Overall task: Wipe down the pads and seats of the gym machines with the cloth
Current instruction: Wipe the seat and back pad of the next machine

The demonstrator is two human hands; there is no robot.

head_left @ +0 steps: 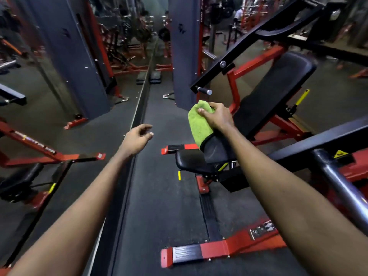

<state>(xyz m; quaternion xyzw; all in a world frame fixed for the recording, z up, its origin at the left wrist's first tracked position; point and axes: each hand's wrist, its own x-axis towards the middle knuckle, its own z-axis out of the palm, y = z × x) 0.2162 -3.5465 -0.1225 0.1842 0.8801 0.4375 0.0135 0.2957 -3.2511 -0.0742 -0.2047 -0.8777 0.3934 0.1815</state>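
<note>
- Right hand grips the green cloth, with fingers and thumb curled over its top. It presses the cloth onto the upper edge of the small black pad that rises just behind the black seat.
- Left hand holds nothing. Its fingers are loosely curled, and it hovers over the dark floor well to the left of the seat, touching no part of the machine.
- The two hands are well apart.
- The cloth hangs down the small pad's left side, and its lower edge ends just above the seat.
- A long black back pad slopes up and away to the right of the seat, carried on a red frame.
- A black lever arm crosses above the seat, and its short handle sticks out just beyond the cloth.
- A yellow pin hangs just below the seat's front edge.
- One red foot bar lies on the floor just behind the seat, and another lies on the near side of the seat.
- A grey column stands beyond the seat.
</note>
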